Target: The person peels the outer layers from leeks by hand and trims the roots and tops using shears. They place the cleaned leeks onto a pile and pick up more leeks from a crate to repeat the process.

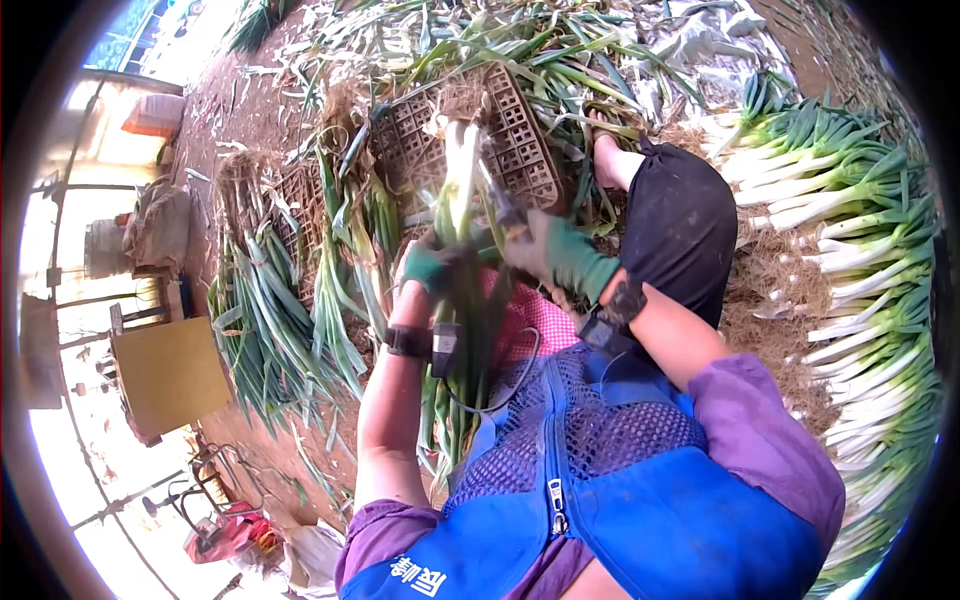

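your left grip (432,266) wraps the leek (461,165), its long axis running to roots (462,103) at upper centre, your right grip (545,250), round a dark tool (507,212), just right.

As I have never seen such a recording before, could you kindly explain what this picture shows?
There is no machine here: these are a person's own gloved hands. The single picture comes from a camera worn on the head, looking forward and down, so the wearer's blue vest fills the bottom.

The left hand holds leeks, white ends pointing away from the wearer. The right hand seems to hold a dark tool, too blurred to identify.

Beyond them is a brown crate, with loose leaves strewn behind it. More long green stalks lie at the picture's left, and a long row with white stems lies at its right.
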The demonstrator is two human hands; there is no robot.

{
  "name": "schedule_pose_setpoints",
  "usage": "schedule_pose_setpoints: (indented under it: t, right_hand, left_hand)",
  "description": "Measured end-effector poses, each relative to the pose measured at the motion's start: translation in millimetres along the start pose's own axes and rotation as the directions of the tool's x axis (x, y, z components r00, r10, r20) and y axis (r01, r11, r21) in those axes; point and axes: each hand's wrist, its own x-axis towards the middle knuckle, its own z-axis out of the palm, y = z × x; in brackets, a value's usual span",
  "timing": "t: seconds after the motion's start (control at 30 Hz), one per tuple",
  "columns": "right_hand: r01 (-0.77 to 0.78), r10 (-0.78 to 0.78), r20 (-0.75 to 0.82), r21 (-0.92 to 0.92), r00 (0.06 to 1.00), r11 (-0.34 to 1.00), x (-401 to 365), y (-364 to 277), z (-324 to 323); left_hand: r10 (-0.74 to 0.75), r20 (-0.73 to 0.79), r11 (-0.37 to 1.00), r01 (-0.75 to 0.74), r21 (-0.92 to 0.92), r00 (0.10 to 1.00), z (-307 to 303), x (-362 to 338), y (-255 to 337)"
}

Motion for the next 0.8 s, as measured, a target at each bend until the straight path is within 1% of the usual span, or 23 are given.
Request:
schedule_pose_setpoints:
  t: [0.03,0.07,0.1,0.2,0.23,0.3,0.33,0.37,0.4,0.43,0.47,0.5,0.53,0.57,0.6,0.63,0.67,0.7,0.73,0.77,0.8]
  right_hand:
    - [0.014,-0.014,-0.02,0.011,1.0,1.0,9,-4,-4]
    - [-0.028,0.028,-0.019,-0.026,0.999,0.999,9,-5,-8]
    - [-0.071,0.07,-0.019,-0.064,0.997,0.995,9,-6,-12]
    - [-0.064,0.061,0.089,0.038,0.994,0.997,17,-14,-30]
    - [-0.082,0.077,0.108,0.044,0.991,0.996,28,-10,-31]
    - [-0.12,0.11,0.148,0.058,0.983,0.991,64,3,-31]
    - [0.074,-0.045,0.239,-0.113,0.97,0.991,81,5,-36]
    - [0.278,-0.178,0.352,-0.258,0.919,0.925,97,5,-41]
    - [0.476,-0.277,0.477,-0.368,0.834,0.799,107,6,-43]
    - [0.244,-0.129,0.422,-0.233,0.898,0.941,104,2,-42]
    - [-0.001,0.024,0.354,-0.063,0.935,0.998,101,0,-41]
    - [-0.124,0.094,0.34,0.067,0.936,0.99,111,19,-21]
    - [-0.241,0.166,0.334,0.196,0.928,0.95,119,32,-10]
    - [-0.19,0.117,0.329,0.199,0.937,0.961,85,15,-20]
    - [-0.033,-0.001,0.382,0.082,0.924,0.996,66,7,-23]
    - [-0.008,-0.079,0.484,0.176,0.871,0.984,45,10,-16]
    - [0.172,-0.204,0.399,0.113,0.894,0.978,27,20,-9]
    - [0.146,-0.154,0.409,0.053,0.899,0.988,13,23,-10]
    - [0.118,-0.104,0.414,-0.008,0.904,0.993,1,24,-14]
    - [0.007,-0.029,0.356,0.065,0.934,0.998,-6,23,-21]
    - [-0.099,0.052,0.302,0.142,0.952,0.985,-14,21,-28]
  left_hand:
    - [-0.029,0.01,1.0,0.029,0.004,1.0,8,-7,7]
    - [-0.058,0.019,0.998,0.058,0.005,0.998,15,-10,10]
    - [-0.055,0.0,0.998,0.055,0.019,0.998,20,-9,7]
    - [-0.057,-0.043,0.985,0.064,0.16,0.997,21,8,-18]
    - [-0.053,-0.044,0.974,0.061,0.22,0.998,21,12,-22]
    - [-0.09,-0.033,0.971,0.095,0.219,0.995,21,15,-23]
    - [-0.106,-0.03,0.97,0.11,0.219,0.994,20,15,-23]
    - [-0.096,-0.028,0.974,0.1,0.206,0.995,20,12,-20]
    - [-0.086,-0.025,0.977,0.089,0.192,0.996,20,8,-17]
    - [-0.075,-0.023,0.981,0.078,0.177,0.997,19,6,-14]
    - [-0.106,0.072,0.985,0.115,-0.13,0.992,11,12,-21]
    - [-0.107,0.172,0.891,0.171,-0.421,0.979,-2,23,-36]
    - [-0.071,0.162,0.893,0.135,-0.428,0.984,3,9,-21]
    - [-0.035,0.153,0.894,0.099,-0.436,0.988,9,-4,-4]
    - [0.001,0.143,0.894,0.063,-0.444,0.99,15,-18,13]
    - [0.005,0.151,0.874,0.07,-0.481,0.988,8,-13,8]
    - [0.008,0.158,0.851,0.077,-0.519,0.987,1,-7,-1]
    - [-0.018,0.127,0.863,0.08,-0.498,0.992,-1,2,-10]
    - [0.066,0.145,0.993,-0.051,-0.108,0.987,-10,17,-24]
    - [0.135,0.195,0.937,-0.189,0.295,0.971,-17,27,-25]
    - [0.05,0.165,0.962,-0.092,0.256,0.985,-17,33,-30]
